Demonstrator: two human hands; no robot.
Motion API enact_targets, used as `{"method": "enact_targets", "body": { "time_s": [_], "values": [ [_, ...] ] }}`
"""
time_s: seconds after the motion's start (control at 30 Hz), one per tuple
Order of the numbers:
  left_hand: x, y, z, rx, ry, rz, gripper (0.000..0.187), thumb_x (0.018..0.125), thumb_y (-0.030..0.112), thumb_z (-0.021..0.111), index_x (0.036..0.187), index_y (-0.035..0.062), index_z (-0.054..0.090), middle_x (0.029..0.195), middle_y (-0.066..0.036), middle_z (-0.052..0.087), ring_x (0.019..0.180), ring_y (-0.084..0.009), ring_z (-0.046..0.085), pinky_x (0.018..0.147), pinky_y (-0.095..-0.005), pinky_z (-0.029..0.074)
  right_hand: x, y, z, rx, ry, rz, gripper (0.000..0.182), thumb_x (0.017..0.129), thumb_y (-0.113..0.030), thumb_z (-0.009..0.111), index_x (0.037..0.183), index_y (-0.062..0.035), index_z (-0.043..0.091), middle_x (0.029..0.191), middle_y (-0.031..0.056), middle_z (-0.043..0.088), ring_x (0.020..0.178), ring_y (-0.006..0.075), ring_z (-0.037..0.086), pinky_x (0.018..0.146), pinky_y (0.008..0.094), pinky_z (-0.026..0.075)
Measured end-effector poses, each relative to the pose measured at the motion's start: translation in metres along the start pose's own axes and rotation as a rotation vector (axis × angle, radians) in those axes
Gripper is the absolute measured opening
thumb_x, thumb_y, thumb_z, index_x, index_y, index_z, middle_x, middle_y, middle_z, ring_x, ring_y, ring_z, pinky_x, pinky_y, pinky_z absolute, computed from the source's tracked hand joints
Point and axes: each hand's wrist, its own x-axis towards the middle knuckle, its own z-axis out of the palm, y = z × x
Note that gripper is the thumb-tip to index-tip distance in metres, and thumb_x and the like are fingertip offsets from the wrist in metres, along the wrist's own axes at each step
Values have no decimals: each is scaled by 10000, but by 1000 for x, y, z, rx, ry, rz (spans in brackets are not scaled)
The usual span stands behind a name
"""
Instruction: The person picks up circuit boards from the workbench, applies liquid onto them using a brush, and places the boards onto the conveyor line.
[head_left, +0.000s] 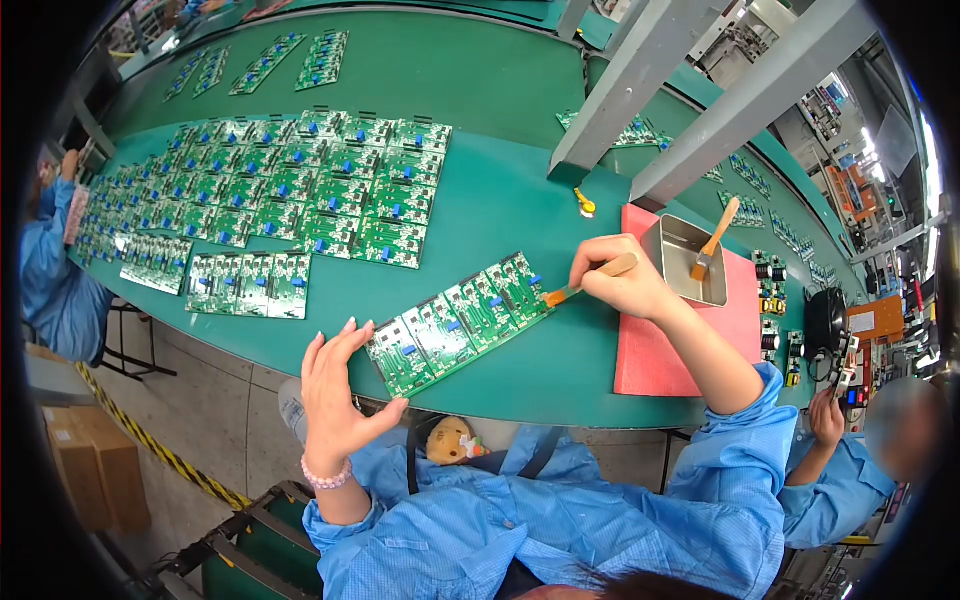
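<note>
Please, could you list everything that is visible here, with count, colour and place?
circuit panel: one, green with blue parts, between the hands
held brush: one, wooden handle, right hand
other circuit boards: many, green, mostly upper left
table: green, centre
red mat: one, right
metal tray: one, silver, on mat
second brush: one, wooden handle, in tray
small object: one, yellow, near posts
posts: two, grey, upper right
floor stripe: one, yellow-black, lower left
cardboard: brown, lower left, count unclear
co-workers: at least two, blue clothing, sides
right hand: one, on brush
left hand: one, beside panel
</note>
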Motion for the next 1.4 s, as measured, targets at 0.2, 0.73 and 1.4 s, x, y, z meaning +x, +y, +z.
{"method": "enact_targets", "body": {
  "time_s": [0.2,0.73,1.4],
  "values": [
    [-1,-1,-1,7,10,3,798,614,312,809,1305,64,497,1271,-82,617,1273,-295,524,1107,-508,287,-8,-16,10,195,32,-167,137,844,-45,583,896,19,692,828,86,684,780,135,649,692,269,513],
    [-2,-2,-2,-17,6,9,756,646,329,795,1299,76,511,1266,-72,611,1279,-279,511,1108,-492,292,0,-42,54,-26,40,-361,113,828,-74,596,818,-29,699,715,87,651,626,231,614,585,350,496],
    [-4,-2,2,5,32,19,773,621,321,774,1302,65,515,1265,-97,625,1281,-294,518,1110,-485,278,-1,-33,46,-102,32,-275,136,796,-95,583,816,-14,690,741,105,672,628,223,632,594,318,497]
  ]
}}
